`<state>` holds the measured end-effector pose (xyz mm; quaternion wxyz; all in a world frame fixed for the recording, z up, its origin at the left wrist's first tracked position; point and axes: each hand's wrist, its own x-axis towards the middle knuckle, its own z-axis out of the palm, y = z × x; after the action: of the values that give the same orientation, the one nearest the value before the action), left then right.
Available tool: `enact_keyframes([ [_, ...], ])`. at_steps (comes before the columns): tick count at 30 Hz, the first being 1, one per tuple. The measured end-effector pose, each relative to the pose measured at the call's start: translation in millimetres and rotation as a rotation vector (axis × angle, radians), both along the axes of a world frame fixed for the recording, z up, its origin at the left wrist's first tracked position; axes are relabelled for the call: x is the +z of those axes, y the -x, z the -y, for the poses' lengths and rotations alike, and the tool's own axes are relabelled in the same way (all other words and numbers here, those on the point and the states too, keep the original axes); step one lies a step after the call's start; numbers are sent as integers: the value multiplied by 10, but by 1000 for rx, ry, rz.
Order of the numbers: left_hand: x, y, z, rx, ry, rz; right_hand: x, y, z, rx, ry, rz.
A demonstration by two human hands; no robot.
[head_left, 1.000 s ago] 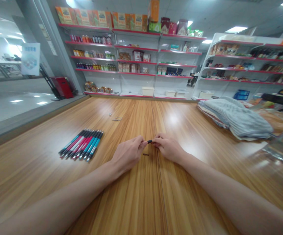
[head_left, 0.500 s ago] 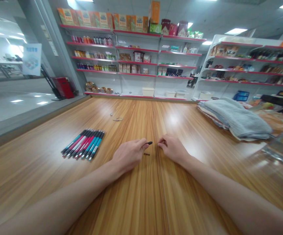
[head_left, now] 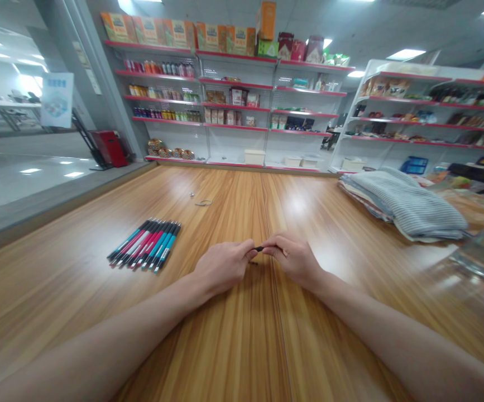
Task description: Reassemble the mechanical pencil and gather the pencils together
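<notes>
Above the wooden table (head_left: 225, 340), my left hand (head_left: 224, 265) is closed around a pen (head_left: 259, 248), of which only a short black end shows between the hands. The thumb and fingertips of my right hand (head_left: 292, 257) pinch that black end from the other side. The rest of the pen is hidden in my left hand. Just below, a tiny dark piece (head_left: 254, 263) lies on the wood, too small to name. To the left of my hands lies a neat row of pens (head_left: 145, 244) with blue, pink and white barrels and black ends.
A thin looped band (head_left: 204, 203) and a tiny shiny bit (head_left: 191, 194) lie farther back. Folded striped cloths (head_left: 409, 204) are stacked at the right, near a clear glass container (head_left: 482, 254). Stocked shelves (head_left: 237, 127) stand beyond the table's far edge.
My right hand has moved left, and its fingertips have taken hold of the black end of the pen. My left hand keeps its grip almost in place.
</notes>
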<state>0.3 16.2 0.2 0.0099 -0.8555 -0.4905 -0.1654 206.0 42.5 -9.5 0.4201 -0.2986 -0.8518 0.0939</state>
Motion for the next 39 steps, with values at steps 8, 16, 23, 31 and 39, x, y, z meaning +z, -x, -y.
enact_keyframes([
  [8,-4,21,-17,-31,12,85,-2,-6,10,-21,-69,-52],
  [16,-35,22,-27,-73,20,205,68,29,82,-33,-224,22],
  [23,-41,53,-37,-161,17,339,82,52,110,-48,-193,-8],
  [31,-19,51,-30,-116,14,392,37,34,68,-5,-160,28],
  [39,-49,30,-44,-118,-55,322,94,-8,62,-97,-225,301],
])
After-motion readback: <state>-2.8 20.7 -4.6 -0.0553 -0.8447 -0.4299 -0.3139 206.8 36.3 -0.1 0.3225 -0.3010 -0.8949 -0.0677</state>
